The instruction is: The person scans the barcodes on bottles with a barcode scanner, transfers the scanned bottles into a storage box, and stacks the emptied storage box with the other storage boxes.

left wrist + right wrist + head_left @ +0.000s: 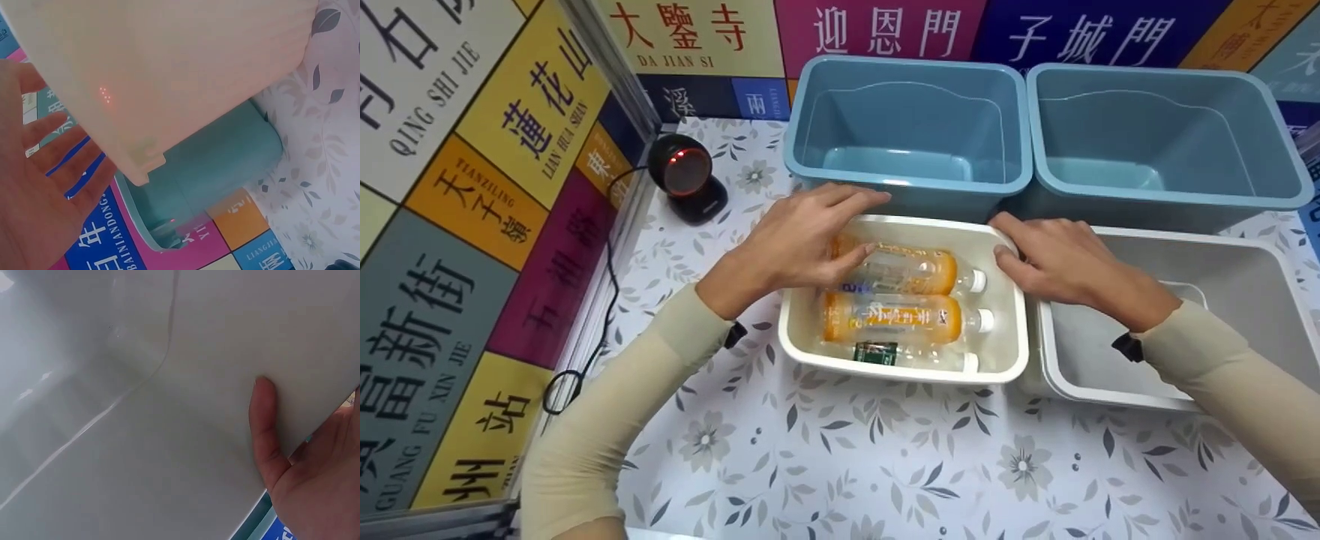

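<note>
A small white bin (904, 373) stands in the middle of the table with several clear plastic bottles lying in it; two have orange labels, and one bottle (892, 319) faces up in the middle. My left hand (802, 236) is over the bin's back left corner, thumb above the bottles. In the left wrist view, that hand (50, 169) has its fingers spread beside the pale bin wall (185, 67). My right hand (1057, 255) grips the rim at the back right corner. In the right wrist view, its thumb (264, 427) lies over a white bin surface and the other fingers are mostly hidden.
Against the right side stands a larger white bin (1110, 394). Two blue bins (907, 180) line the back, close behind the white ones. A black scanner (688, 180) with a red light sits at back left, its cable (611, 277) running along the patterned wall panel.
</note>
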Action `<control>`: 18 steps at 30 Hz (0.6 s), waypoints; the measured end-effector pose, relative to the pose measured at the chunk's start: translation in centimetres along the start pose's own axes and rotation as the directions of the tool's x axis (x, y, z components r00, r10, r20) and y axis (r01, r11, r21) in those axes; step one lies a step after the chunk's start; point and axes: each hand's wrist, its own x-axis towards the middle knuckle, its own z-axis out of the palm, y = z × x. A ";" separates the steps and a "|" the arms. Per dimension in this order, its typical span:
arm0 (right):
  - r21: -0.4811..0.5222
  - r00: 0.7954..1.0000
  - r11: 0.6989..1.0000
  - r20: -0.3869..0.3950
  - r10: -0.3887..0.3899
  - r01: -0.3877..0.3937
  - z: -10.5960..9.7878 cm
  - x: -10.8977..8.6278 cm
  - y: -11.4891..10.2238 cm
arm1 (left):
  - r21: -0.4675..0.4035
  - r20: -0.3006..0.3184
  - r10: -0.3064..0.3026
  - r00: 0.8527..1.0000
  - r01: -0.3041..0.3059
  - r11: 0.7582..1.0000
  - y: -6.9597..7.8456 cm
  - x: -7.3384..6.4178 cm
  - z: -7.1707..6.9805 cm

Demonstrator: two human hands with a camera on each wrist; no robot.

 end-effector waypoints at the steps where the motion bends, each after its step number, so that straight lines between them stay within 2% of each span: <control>1: 0.001 1.000 1.000 0.000 0.001 -0.001 0.0 0.0 0.0 | 0.001 0.001 0.005 1.000 -0.005 1.000 0.0 0.0 0.1; 12: -0.005 1.000 1.000 -0.013 -0.004 0.004 0.1 0.0 0.1 | -0.017 0.056 0.092 0.994 -0.091 0.996 0.8 0.1 0.7; 18: -0.007 1.000 1.000 -0.004 0.000 0.000 0.3 -0.2 0.1 | 0.001 0.061 0.149 0.987 -0.150 0.989 1.7 0.3 1.0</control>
